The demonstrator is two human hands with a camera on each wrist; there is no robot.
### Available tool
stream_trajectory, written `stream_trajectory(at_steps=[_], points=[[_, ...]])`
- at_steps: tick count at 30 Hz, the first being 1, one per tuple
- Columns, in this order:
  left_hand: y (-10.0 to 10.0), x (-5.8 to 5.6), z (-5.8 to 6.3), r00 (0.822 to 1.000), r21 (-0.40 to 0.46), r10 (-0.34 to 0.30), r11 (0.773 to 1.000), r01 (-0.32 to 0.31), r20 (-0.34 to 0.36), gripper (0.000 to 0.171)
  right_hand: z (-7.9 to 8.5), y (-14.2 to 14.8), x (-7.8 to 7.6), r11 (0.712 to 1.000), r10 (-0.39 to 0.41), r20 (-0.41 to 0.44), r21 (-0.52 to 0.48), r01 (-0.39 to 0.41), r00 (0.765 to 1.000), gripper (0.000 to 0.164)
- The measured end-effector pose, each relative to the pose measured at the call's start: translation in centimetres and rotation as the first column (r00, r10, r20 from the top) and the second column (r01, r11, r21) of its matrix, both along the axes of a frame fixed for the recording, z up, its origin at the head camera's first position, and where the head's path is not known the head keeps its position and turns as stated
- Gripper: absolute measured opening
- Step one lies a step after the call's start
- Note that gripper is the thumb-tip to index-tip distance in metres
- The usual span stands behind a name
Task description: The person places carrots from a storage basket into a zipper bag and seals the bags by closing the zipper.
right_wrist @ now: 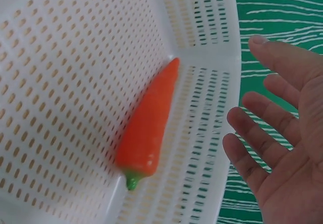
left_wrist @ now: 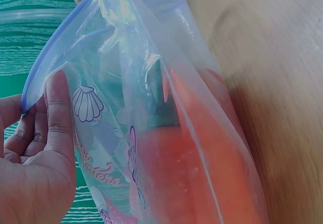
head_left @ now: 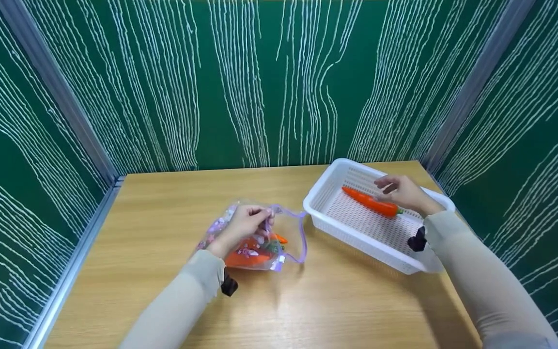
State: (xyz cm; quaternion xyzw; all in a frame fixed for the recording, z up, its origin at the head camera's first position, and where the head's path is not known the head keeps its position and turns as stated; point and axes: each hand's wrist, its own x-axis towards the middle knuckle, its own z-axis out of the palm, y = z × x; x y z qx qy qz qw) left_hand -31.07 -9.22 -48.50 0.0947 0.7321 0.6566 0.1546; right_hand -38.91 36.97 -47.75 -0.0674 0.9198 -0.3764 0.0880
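Observation:
My left hand (head_left: 247, 223) pinches the purple zip edge of a clear printed plastic bag (left_wrist: 101, 118), holding its mouth open toward the right. Inside the bag lie orange carrots (left_wrist: 166, 173) with green tops, seen through the film. Above the white perforated basket (head_left: 364, 248), my right hand (head_left: 402, 192) hovers with relaxed, spread fingers and nothing in them. A single orange-red carrot (right_wrist: 150, 123) with a short green stem rests on the basket's floor, against one side wall. In the right wrist view, that hand (right_wrist: 290, 138) is apart from the carrot.
Both the bag and the basket stand on a wooden table (head_left: 162, 203), the basket to the right of the bag. Green panels (head_left: 279, 97) with white wavy lines enclose the back and sides, joined by grey metal posts (head_left: 472, 82).

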Motion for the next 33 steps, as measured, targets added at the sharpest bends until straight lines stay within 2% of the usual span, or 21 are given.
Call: stream_trajectory(at_steps=[8,12,18,33], points=[[0.0,0.0,0.1,1.000,-0.016,0.001,1.000,-0.001,0.007,0.030,-1.4,0.9,0.1,1.000,-0.011,0.087,0.008,0.010,0.996,0.074],[0.0,0.0,0.1,1.000,-0.005,0.008,1.000,-0.008,-0.019,0.030,-1.7,1.3,0.1,1.000,0.005,0.111,0.023,-0.007,0.994,0.081],[-0.2,0.1,0.0,1.000,-0.026,0.017,1.000,-0.017,-0.024,0.028,-2.4,1.5,-0.2,0.998,0.035,0.122,0.041,-0.041,0.992,0.078],[-0.1,0.0,0.1,1.000,-0.035,0.000,0.999,-0.001,-0.019,0.029,-3.5,2.3,0.0,0.995,0.032,0.178,0.091,-0.048,0.984,0.079]])
